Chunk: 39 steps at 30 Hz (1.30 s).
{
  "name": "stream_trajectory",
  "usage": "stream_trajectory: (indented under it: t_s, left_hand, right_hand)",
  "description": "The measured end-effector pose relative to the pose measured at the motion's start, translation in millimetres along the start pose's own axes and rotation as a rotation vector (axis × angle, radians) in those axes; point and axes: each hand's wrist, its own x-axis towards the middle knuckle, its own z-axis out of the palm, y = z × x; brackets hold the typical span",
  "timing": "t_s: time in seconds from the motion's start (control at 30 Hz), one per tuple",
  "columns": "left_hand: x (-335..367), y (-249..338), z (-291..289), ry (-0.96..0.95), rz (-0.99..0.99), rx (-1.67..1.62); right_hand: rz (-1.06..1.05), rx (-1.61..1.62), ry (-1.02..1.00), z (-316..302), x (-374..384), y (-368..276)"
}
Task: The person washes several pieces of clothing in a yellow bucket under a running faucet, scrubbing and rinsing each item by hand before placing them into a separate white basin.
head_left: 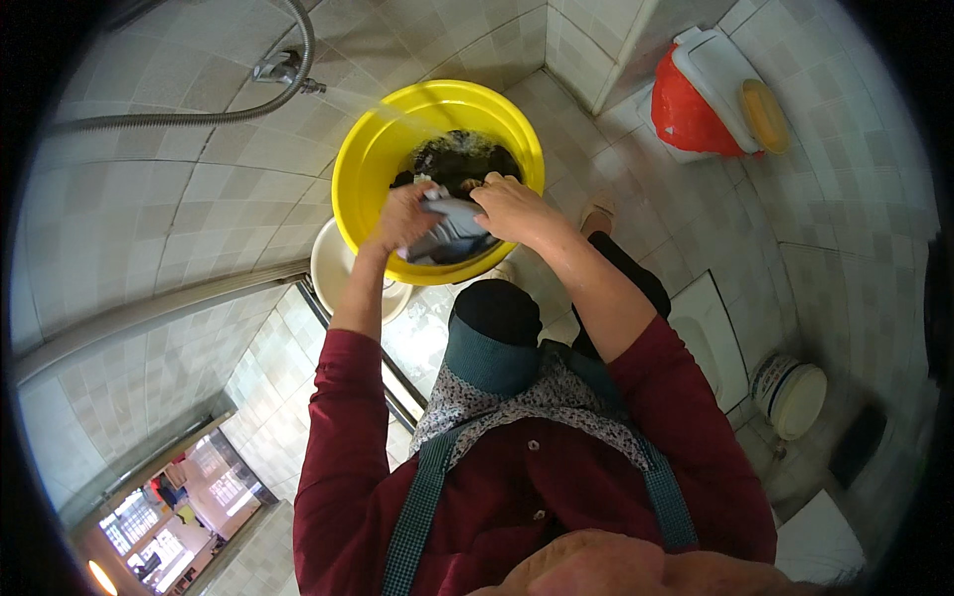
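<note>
Over the near rim of the yellow basin (pixel 370 169), a grey cloth (pixel 452 230) hangs bunched between both hands. The left hand (pixel 405 217) closes its grip around the cloth's left end, fingers curled tight into the fabric, while the right hand (pixel 515 209) pinches the right end, knuckles up and fingers pressed down into the folds. The cloth looks wet and limp, creased into thick ridges, and its lower part drapes against the basin's inner wall.

Farther inside the basin, dark laundry (pixel 459 157) sits in water, glossy and lumpy. The basin itself is round, smooth plastic with a broad rolled rim. Just left of the basin and partly beneath it stands a pale round stool or bowl (pixel 333 268); I cannot tell which. Above and left of the basin, a ribbed metal hose (pixel 214 117) curves along the tiled wall to a tap fitting (pixel 283 70).

Right of the basin, well apart, a red container with a white lid (pixel 701 99) rests on the small-tiled floor (pixel 696 214), and nearer the person's right elbow a white lidded pot (pixel 790 395) stands. Between basin and red container the floor offers open room; to the left the wall comes close.
</note>
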Motion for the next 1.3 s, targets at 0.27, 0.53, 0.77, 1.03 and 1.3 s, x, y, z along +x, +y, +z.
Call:
stream_trajectory:
  t_s: [0.27, 0.53, 0.77, 1.03, 1.3]
  left_hand:
    - [10, -76, -1, 0.244, -0.114, 0.399]
    - [-44, -49, -27, 0.059, -0.151, 0.355]
    - [-44, 4, -58, 0.052, -0.127, 0.361]
    - [33, -36, -6, 0.002, -0.397, 0.216]
    - [115, -74, 61, -0.04, -0.807, 0.233]
  right_hand:
    - [-0.024, 0.03, 0.017, 4, 3, -1]
    - [-0.004, -0.045, -0.019, 0, 4, -1]
    - [-0.015, -0.034, -0.128, -11, -9, -17]
    - [-0.038, 0.018, -0.074, -2, -3, -23]
    - [-0.025, 0.002, -0.044, -5, 5, -14]
